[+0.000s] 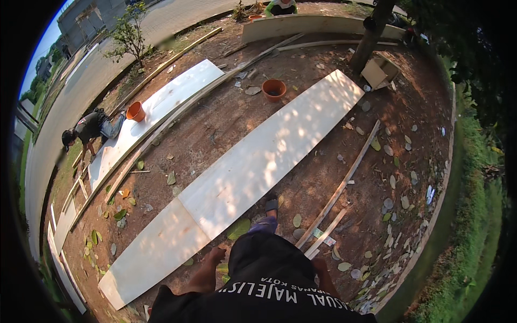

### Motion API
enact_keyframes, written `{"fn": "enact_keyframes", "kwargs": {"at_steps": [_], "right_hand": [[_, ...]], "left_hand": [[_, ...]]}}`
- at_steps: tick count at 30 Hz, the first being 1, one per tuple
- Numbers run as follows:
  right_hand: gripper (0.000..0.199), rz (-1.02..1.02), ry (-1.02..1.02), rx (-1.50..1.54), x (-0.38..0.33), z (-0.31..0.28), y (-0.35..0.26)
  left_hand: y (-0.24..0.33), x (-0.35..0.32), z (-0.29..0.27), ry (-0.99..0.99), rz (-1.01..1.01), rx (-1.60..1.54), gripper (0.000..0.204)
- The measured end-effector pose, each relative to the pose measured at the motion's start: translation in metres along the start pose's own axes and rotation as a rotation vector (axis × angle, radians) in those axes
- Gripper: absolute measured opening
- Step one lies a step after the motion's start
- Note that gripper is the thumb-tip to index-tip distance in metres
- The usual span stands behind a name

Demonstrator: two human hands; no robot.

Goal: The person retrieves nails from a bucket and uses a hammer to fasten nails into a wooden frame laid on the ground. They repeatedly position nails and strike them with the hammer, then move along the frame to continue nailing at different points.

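— Fingers? The left hand (217, 253) looks curled and empty, just beside the long white board (253, 167) on the dirt ground (323, 107).
— And the right hand (320, 265)?
— Half hidden; I cannot tell. A wooden slat (340, 188) lies near it.

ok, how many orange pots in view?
3. One pot stands on the dirt beside the long board's far end, one by the crouching person, one far off at top. More may be hidden.
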State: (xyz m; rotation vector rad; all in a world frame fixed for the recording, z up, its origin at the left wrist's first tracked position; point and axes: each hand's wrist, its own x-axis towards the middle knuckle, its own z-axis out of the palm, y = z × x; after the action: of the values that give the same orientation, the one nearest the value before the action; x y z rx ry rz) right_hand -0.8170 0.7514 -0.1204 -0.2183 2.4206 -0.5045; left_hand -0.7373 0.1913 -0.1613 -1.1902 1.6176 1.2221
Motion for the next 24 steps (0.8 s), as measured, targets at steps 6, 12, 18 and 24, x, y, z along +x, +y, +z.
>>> {"fn": "enact_keyframes", "kwargs": {"at_steps": [6,12,18,24], "right_hand": [[0.025,0.047,0.048,-0.022,0.078,-0.122,-0.018],[0.028,0.707,0.277,1.074,0.12,-0.221,-0.039],[0.025,0.107,0.034,0.186,0.201,-0.219,0.016],[0.03,0.232,0.128,0.372,0.287,-0.24,0.103]], "left_hand": [[0.211,0.067,-0.002,0.031,0.53,0.486,0.036],[0.478,-0.048,-0.015,0.025,0.58,-0.184,0.038],[0.514,-0.02,-0.043,0.097,0.402,-0.368,0.036],[0.428,0.035,0.005,0.191,-0.079,-0.291,0.028]]}}
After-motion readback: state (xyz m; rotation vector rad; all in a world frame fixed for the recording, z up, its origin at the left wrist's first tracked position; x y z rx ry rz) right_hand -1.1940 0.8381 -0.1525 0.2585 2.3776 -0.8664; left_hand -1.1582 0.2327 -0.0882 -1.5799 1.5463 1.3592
